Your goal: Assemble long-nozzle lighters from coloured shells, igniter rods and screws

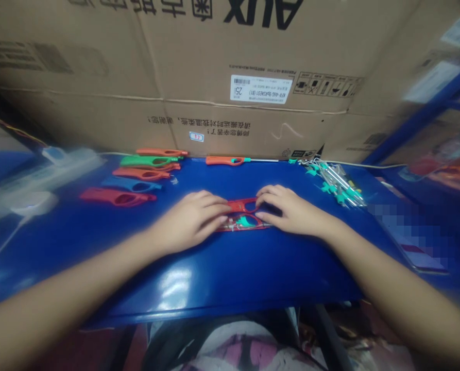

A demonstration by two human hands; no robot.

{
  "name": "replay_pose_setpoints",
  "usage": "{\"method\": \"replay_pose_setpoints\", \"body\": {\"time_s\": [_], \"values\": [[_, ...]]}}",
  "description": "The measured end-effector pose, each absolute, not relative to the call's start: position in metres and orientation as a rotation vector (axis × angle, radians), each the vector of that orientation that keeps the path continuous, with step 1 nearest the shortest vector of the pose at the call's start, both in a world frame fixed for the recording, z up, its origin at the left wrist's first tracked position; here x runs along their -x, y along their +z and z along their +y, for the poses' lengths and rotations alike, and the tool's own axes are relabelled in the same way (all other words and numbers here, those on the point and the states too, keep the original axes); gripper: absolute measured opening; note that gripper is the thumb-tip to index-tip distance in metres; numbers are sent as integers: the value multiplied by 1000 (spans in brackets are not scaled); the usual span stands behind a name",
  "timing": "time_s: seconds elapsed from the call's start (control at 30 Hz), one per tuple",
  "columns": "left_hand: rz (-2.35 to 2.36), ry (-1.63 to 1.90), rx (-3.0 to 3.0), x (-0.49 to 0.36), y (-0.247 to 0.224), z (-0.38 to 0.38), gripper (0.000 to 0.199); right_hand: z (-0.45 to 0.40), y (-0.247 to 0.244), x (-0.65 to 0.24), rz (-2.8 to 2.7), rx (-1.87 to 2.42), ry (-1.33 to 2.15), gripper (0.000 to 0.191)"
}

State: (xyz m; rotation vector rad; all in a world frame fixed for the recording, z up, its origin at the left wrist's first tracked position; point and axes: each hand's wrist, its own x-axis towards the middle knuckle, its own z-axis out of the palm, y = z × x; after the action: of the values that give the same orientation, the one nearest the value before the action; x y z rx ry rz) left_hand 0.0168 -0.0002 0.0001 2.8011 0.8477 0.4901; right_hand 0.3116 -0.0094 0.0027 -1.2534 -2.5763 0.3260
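Two red lighter shell halves (242, 206) lie side by side on the blue tabletop. In the near half sit a green trigger (245, 221) and small white and metal parts. My left hand (193, 219) is closed over the left ends of both halves, its fingertips covering them. At the right ends, my right hand (287, 208) grips with the fingers on the far half and the thumb by the near one. An orange lighter (225, 161) with a metal tube rests behind them against the box.
Several coloured lighter shells (137, 172) lie at the left, next to a white power strip (29, 180). Metal tubes with green triggers (336, 183) are heaped at the right. A large cardboard box (199, 67) walls off the back. A phone-like flat object (423, 252) lies at right.
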Motion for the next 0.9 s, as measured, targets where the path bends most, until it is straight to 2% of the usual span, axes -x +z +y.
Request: {"method": "replay_pose_setpoints", "body": {"time_s": [0.13, 0.33, 0.73, 0.9], "values": [[855, 455, -2781, -18, 1, 0, 36, -9, 8, -314, -2627, 1232, 498, 35], [841, 443, -2768, -19, -1, 2, 38, -6, 5, -313, -2570, 1286, 587, 37], [833, 451, -2795, -16, -1, 4, 37, 4, -7, -316, -2442, 1148, 510, 5], [890, 498, -2795, -16, 0, 3, 37, 1, -8, -309, -2304, 1130, 503, 6]]}}
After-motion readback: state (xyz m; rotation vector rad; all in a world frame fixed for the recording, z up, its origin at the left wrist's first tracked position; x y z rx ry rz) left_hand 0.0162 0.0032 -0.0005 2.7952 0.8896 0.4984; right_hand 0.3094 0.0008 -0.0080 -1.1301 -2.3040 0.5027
